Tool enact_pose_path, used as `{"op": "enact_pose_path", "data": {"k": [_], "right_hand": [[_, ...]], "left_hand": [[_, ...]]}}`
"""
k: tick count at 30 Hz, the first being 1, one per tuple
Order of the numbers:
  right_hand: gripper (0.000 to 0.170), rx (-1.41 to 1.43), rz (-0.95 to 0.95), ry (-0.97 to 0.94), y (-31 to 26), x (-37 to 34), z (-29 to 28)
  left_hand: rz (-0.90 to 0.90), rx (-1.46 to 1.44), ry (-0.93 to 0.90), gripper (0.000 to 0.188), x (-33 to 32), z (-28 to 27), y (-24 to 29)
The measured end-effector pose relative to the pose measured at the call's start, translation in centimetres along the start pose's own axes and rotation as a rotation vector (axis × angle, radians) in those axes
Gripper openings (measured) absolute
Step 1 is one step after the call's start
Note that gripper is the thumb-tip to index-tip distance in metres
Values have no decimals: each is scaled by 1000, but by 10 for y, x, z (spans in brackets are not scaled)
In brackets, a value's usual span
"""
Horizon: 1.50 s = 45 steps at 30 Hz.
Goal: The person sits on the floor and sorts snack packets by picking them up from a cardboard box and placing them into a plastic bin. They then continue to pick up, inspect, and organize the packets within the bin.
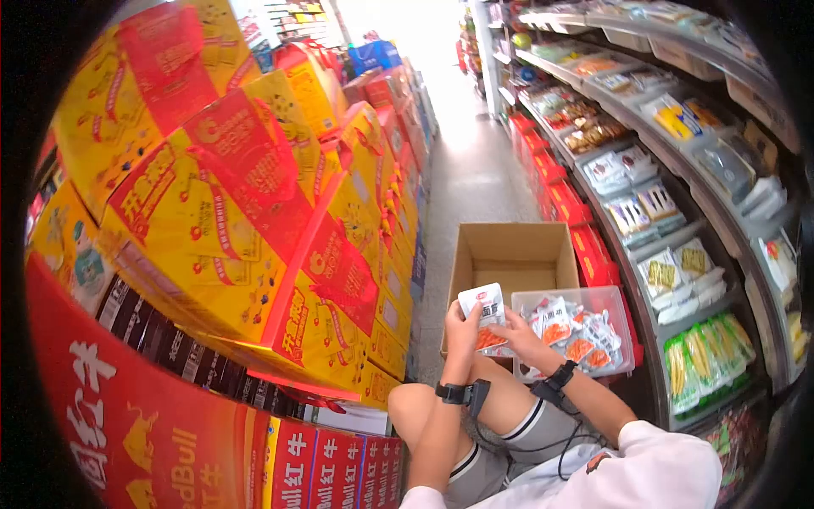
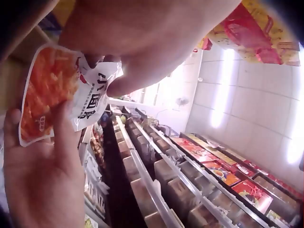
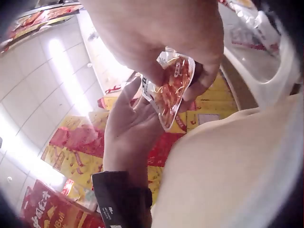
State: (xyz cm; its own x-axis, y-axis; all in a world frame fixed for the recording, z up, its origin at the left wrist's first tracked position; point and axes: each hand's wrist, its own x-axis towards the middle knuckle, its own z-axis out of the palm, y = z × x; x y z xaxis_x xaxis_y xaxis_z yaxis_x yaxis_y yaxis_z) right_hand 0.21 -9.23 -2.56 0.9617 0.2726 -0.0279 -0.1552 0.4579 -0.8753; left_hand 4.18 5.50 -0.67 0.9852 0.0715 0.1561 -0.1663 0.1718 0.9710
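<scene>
A small white and orange snack packet [image 1: 482,302] is held upright between both hands over the person's knees. My left hand [image 1: 460,327] pinches its upper side, as the left wrist view of the packet [image 2: 50,92] shows. On its lower part, thumb and fingers of my right hand [image 1: 519,336] grip the orange printed end, seen close up in the right wrist view of the packet [image 3: 175,85]. Just right of the hands stands a clear plastic tub [image 1: 624,307] with several similar packets [image 1: 580,349] lying loose in it.
Behind the hands stands an open cardboard box [image 1: 509,242]. Stacked yellow and red gift boxes [image 1: 229,220] rise on the left, with Red Bull cartons [image 1: 161,424] below. Shelves [image 1: 623,246] of packaged food line the right, and red boxes [image 1: 585,254] stand along their foot.
</scene>
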Motion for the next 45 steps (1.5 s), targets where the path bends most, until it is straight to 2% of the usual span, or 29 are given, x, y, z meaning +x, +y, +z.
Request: {"op": "enact_pose_path", "data": {"k": [4,7,10,13,16,19,21,23,27,31,32,35,36,42,45], "right_hand": [[51,-8,-44,-117,13,34,-2],[49,14,7,-89,19,37,-3],[45,93,41,-72,27,40,-11],[41,176,62,-99,39,50,-26],[40,163,66,-76,43,50,-28],[48,197,217,-72,49,54,-40],[49,232,205,-21,55,55,-43],[48,252,204,19,48,50,-39],[47,220,227,49,51,53,-38],[41,276,214,74,46,51,-39],[35,351,206,57,45,51,-40],[29,423,205,30,51,52,-45],[26,419,204,24,52,52,-45],[21,400,167,3,48,51,-43],[20,341,102,57,40,41,-45]], "left_hand": [[-134,23,20,24,14,-23,0],[-152,144,-98,29,15,-34,-6],[-250,317,-241,36,11,-45,-14],[-310,439,-244,41,17,-43,-18],[-403,288,-216,40,20,-41,-22],[-431,238,-206,30,30,-45,-35],[-571,62,-137,27,39,-48,-54],[-661,106,15,21,46,-47,-61],[-728,-181,119,19,63,-57,-87],[-811,-243,-44,27,61,-46,-72],[-813,-235,-97,36,59,-43,-66],[-803,-227,-9,42,63,-38,-79],[-769,-238,-24,50,63,-36,-76],[-685,-93,-227,46,53,-9,-46],[-632,-34,-281,43,47,9,-37]]}}
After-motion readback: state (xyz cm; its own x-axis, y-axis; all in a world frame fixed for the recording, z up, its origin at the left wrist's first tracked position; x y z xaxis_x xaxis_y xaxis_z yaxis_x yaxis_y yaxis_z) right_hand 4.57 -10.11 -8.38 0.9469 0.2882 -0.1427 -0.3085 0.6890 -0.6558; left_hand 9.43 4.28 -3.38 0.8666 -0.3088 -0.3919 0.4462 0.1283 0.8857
